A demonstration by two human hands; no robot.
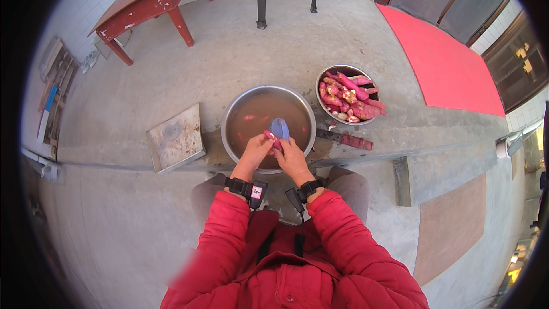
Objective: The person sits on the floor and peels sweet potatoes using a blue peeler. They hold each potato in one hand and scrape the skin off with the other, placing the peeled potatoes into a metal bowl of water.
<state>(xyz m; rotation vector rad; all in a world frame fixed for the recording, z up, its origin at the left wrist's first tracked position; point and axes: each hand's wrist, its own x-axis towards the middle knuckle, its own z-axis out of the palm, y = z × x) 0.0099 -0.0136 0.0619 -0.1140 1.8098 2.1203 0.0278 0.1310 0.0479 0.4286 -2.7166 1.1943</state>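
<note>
Over a round metal basin [226, 137] of murky brown water, I hold a small pink-skinned sweet potato [272, 140] with pale bare patches. My left hand [257, 151] grips its left side, and the fingers of my right hand [292, 159] close on its lower right end. Just beyond my right fingers is a blue plastic object [279, 128] with an oval outline; whether those fingers touch it is unclear. Several pinkish pieces, such as a sweet potato [248, 117], show at the water's surface. The basin's near rim is partly covered by my hands.
Right of the basin, a metal bowl [319, 101] holds heaped sweet potatoes [349, 94]. A cleaver-like knife with a wrapped handle [357, 142] lies below it. To the left rests a shallow metal dustpan [176, 139]. A concrete step edge [360, 161] runs before my knees.
</note>
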